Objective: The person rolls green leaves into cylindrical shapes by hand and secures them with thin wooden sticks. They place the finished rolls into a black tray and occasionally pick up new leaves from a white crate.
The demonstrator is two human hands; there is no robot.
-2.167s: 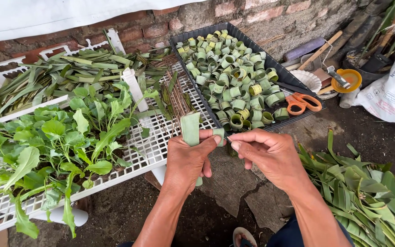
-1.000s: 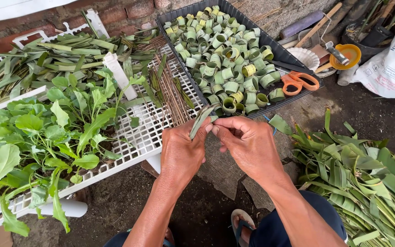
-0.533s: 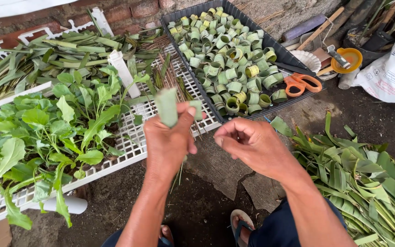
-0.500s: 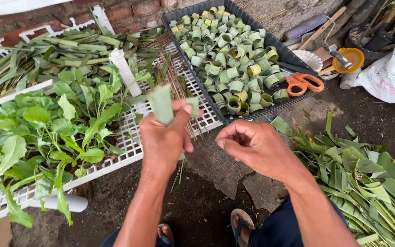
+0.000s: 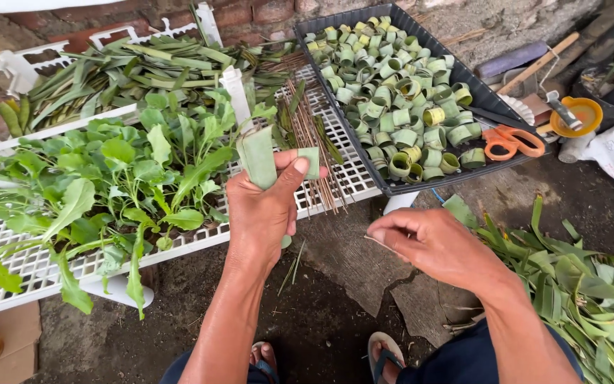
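Your left hand [image 5: 264,210] hides the lower part of the folded leaf strip [image 5: 259,158], so you cannot see how far it runs down; your right hand [image 5: 431,245] pinches something too thin to make out; the leaf pile [image 5: 591,299] at your right runs off the edge; both sandalled feet [image 5: 385,352] are cut off below; the white rack [image 5: 30,263] leaves the frame at left.

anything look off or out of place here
Nothing much. The orange scissors lie on the edge of the black tray beside the leaf rings. The left hand holds a folded leaf strip.
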